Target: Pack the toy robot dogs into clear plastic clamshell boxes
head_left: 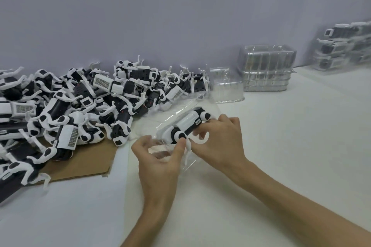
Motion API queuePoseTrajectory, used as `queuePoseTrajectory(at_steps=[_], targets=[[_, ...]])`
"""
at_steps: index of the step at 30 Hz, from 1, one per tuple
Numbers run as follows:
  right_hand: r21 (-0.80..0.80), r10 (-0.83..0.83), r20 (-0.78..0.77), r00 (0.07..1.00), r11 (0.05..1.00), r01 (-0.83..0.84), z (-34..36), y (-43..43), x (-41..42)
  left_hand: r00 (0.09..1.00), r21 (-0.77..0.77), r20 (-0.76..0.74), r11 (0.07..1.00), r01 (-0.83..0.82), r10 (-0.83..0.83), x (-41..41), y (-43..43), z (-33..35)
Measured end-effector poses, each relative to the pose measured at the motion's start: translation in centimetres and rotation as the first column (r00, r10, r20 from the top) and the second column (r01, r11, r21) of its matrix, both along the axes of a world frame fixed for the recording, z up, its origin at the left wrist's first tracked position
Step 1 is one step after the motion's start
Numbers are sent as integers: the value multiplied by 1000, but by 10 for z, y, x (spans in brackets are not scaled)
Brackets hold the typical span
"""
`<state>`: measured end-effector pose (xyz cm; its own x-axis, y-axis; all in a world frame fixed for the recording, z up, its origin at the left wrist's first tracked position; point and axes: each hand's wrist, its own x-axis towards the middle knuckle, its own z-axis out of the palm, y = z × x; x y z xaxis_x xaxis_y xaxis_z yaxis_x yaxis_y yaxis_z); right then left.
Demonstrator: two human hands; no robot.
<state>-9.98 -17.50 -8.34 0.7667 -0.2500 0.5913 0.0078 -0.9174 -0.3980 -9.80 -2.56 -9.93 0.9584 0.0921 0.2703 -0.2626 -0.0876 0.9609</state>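
A black and white toy robot dog (187, 124) lies on its side in an open clear clamshell box (170, 118) at the table's middle. My left hand (160, 156) pinches the dog's front leg joint and the box's near edge with thumb and fingers. My right hand (220, 138) grips the dog's rear end and a curved white leg. A big pile of loose robot dogs (80, 106) covers the left of the table.
Brown cardboard (84, 158) lies under the pile. One empty clamshell (226, 88) stands behind the work spot, with a stack of empty clamshells (267, 68) to its right. Packed boxes (345, 46) are stacked at the far right against the wall.
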Motion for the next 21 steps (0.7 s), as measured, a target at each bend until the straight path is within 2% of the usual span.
queuePoseTrajectory(at_steps=[3, 5, 8, 11, 15, 21], targets=[[-22, -14, -170, 985, 1000, 10, 4, -11, 2, 997, -52, -54, 997, 48, -51, 9, 7, 3], [50, 24, -201, 979, 999, -14, 8, -21, 2, 998, -41, -50, 998, 37, -39, 16, 14, 3], [207, 74, -98, 992, 977, -52, 16, -35, 4, 998, 14, -58, 1000, -1, 2, 30, 25, -1], [316, 183, -7, 983, 933, -171, 19, -44, 5, 993, 61, -109, 997, 48, -41, 39, 30, -7], [271, 246, -10, 969, 934, -234, 17, -49, 6, 985, 78, -157, 993, 86, -73, 41, 29, -9], [266, 314, -153, 937, 926, -267, 14, -57, 7, 986, 105, -158, 992, 72, -54, 38, 29, -7]])
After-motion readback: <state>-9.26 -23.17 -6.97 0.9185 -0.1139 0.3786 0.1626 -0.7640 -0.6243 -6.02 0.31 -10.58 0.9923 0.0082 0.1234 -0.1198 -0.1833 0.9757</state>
